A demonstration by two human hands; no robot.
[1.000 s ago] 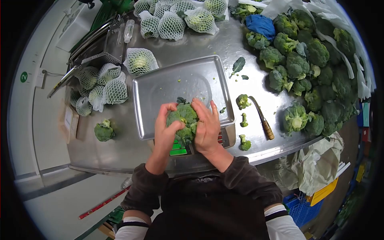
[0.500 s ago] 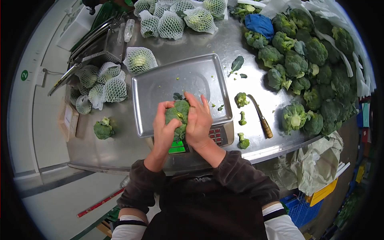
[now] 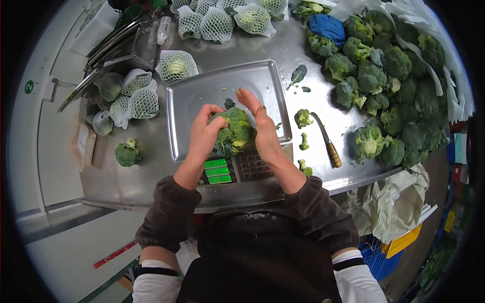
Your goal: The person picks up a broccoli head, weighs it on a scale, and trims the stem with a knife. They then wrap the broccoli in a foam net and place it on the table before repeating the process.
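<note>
A head of broccoli (image 3: pixel 238 126) is over the near part of the steel scale tray (image 3: pixel 174 118). My left hand (image 3: pixel 203 135) grips its left side, with fingers curled over the florets. My right hand (image 3: pixel 263 126) is on the other side, fingers stretched forward and apart from the left hand, its palm facing the florets. Just in front of the tray, the scale's display (image 3: pixel 217 170) glows green beside its keypad (image 3: pixel 254 165). A small loose leaf (image 3: pixel 229 103) shows at the head's far side.
A curved knife (image 3: pixel 332 151) with a wooden handle lies to the right, near small broccoli pieces (image 3: pixel 303 118). Beyond is a broccoli pile (image 3: pixel 386 76) with a blue cloth (image 3: pixel 327 29). Net-wrapped heads (image 3: pixel 144 101) sit left and at the back; one bare head (image 3: pixel 127 153) lies left.
My right hand has opened and come away from the broccoli, which now shows more of its florets. My left hand has kept its grip. The display is uncovered.
</note>
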